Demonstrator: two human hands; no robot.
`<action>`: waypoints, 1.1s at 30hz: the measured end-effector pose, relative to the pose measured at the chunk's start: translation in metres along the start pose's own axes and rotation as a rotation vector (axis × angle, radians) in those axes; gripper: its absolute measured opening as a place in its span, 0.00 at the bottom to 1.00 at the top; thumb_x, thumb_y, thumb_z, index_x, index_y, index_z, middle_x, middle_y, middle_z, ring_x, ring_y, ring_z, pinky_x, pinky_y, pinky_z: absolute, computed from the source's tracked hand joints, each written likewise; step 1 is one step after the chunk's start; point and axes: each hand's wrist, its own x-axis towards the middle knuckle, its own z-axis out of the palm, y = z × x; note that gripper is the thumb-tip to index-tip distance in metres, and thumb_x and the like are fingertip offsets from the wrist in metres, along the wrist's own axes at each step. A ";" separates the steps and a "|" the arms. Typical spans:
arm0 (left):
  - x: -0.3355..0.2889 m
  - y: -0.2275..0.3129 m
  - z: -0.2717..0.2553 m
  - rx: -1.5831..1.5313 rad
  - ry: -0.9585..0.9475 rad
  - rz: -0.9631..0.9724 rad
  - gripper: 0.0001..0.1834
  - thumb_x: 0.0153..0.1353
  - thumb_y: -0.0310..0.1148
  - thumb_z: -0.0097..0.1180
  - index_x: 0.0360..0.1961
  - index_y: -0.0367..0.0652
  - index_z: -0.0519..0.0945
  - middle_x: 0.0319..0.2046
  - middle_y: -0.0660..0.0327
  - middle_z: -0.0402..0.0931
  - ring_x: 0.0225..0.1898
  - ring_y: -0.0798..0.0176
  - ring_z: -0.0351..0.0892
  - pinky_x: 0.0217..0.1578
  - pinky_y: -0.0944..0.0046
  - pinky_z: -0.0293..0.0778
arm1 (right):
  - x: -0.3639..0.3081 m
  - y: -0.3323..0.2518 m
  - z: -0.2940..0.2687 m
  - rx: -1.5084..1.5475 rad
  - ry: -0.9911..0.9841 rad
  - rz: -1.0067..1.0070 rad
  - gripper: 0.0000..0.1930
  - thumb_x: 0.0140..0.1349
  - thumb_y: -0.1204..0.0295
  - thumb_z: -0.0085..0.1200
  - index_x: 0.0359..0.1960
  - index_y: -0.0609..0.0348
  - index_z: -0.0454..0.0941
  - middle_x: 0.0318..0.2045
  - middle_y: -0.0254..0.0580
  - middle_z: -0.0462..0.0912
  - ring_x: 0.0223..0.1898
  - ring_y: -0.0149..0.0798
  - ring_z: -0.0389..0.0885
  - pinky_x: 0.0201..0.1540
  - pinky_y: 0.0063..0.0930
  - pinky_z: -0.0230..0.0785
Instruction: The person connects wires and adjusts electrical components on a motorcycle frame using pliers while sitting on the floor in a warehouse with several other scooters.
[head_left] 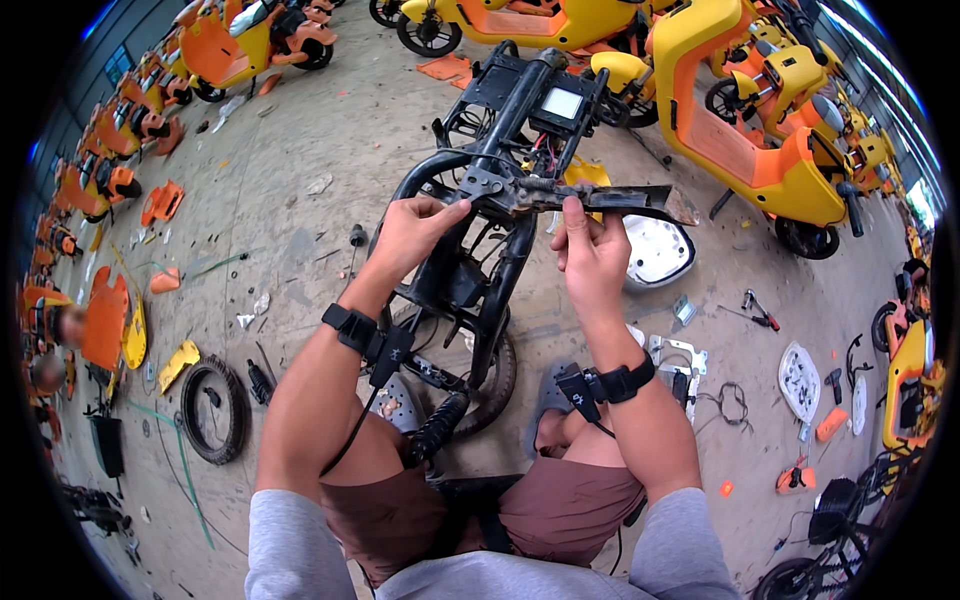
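Left hand (pixel 415 235) pinches, thumb and fingertips together, at the plated left end of a dirty black metal bar (pixel 610 199); right hand (pixel 597 258) grips farther along, thumb against the near side, fingers curled in below. The bar lies crosswise over a stripped black scooter frame (pixel 518 105) between the person's arms; whether they touch cannot be told. Its right end juts past the right hand, just beyond which sits a white shell (pixel 660 250), its pale hollow side up. Mounted on the frame's far part is a black box (pixel 563 103) with a light square on top, its inside hidden, and coloured wires beside it.

Underneath stretches a dusty concrete floor (pixel 300 130), scattered with scraps. On the left, floor runs from the frame to a loose tyre (pixel 190 410), well apart from the left hand. The right side is tighter: a red-handled tool (pixel 768 318) and a white perforated panel (pixel 800 380) lie there, and a yellow-orange scooter (pixel 810 195) stands beyond. Rows of similar scooters line both sides of the large hall.
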 end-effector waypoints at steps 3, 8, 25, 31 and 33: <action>-0.003 -0.002 0.002 0.057 0.013 0.080 0.26 0.55 0.53 0.64 0.16 0.40 0.75 0.13 0.72 0.64 0.16 0.78 0.60 0.16 0.73 0.56 | 0.000 0.000 0.000 -0.006 -0.004 0.004 0.18 0.65 0.64 0.56 0.53 0.58 0.71 0.17 0.31 0.75 0.15 0.19 0.66 0.16 0.13 0.52; -0.001 -0.004 0.002 0.089 0.040 0.141 0.26 0.56 0.52 0.64 0.16 0.40 0.76 0.13 0.73 0.63 0.17 0.78 0.60 0.16 0.73 0.55 | 0.000 -0.001 0.000 -0.015 -0.007 0.006 0.18 0.65 0.64 0.56 0.53 0.58 0.71 0.17 0.30 0.75 0.15 0.19 0.66 0.17 0.13 0.53; -0.025 0.011 0.007 -0.635 -0.239 -0.022 0.11 0.69 0.38 0.45 0.41 0.40 0.71 0.22 0.58 0.78 0.19 0.67 0.74 0.23 0.67 0.74 | 0.000 -0.001 0.001 0.001 -0.005 0.001 0.17 0.66 0.64 0.55 0.52 0.57 0.70 0.17 0.30 0.74 0.15 0.19 0.66 0.17 0.14 0.53; -0.042 0.021 0.029 -0.484 -0.428 -0.158 0.09 0.69 0.36 0.43 0.39 0.40 0.67 0.31 0.46 0.82 0.23 0.61 0.81 0.26 0.64 0.79 | -0.002 -0.003 0.003 -0.014 -0.003 0.025 0.17 0.66 0.64 0.54 0.53 0.56 0.70 0.16 0.29 0.74 0.15 0.19 0.65 0.17 0.13 0.52; -0.044 0.028 0.032 -0.466 -0.436 -0.150 0.13 0.72 0.40 0.39 0.40 0.40 0.67 0.32 0.47 0.82 0.23 0.62 0.80 0.24 0.66 0.78 | -0.002 -0.003 0.003 -0.020 -0.002 0.023 0.17 0.66 0.63 0.54 0.53 0.56 0.70 0.16 0.29 0.73 0.15 0.18 0.65 0.17 0.13 0.52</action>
